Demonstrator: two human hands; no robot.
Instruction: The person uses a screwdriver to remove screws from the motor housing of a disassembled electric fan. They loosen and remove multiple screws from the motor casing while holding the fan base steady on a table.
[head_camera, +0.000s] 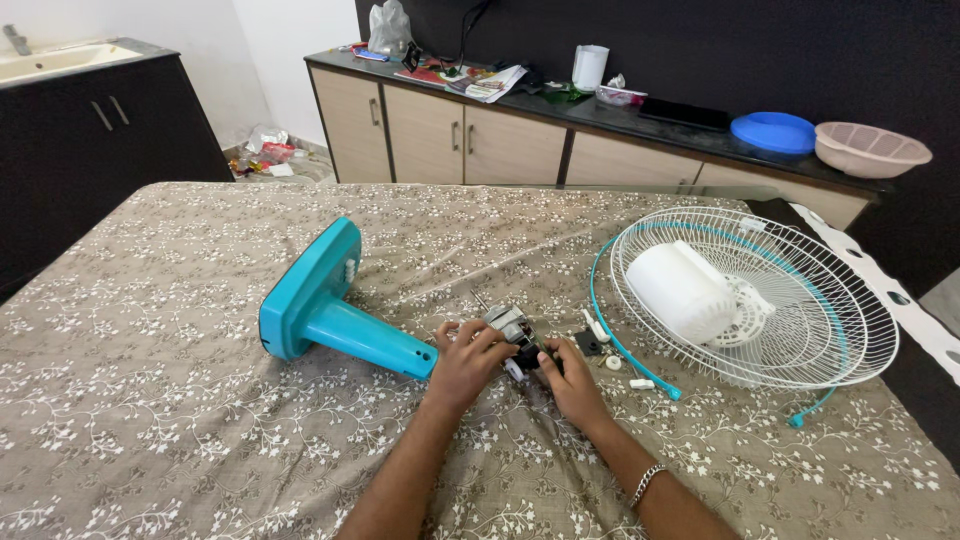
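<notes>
A teal fan stand (330, 315) lies on its side on the flower-patterned cloth, its base up at the left and its neck pointing right. At the neck's end sits the bare fan motor (510, 325) with its metal shaft. My left hand (465, 360) grips the motor from the left side. My right hand (572, 375), with a bracelet on the wrist, holds the motor's dark rear part from the right.
A white wire fan guard (800, 340) with a teal rim ring and a white motor cover (680, 290) lies at the right. Small white and black parts (612, 362) lie between it and my hands. Behind stands a cabinet counter (600, 115) with bowls and clutter.
</notes>
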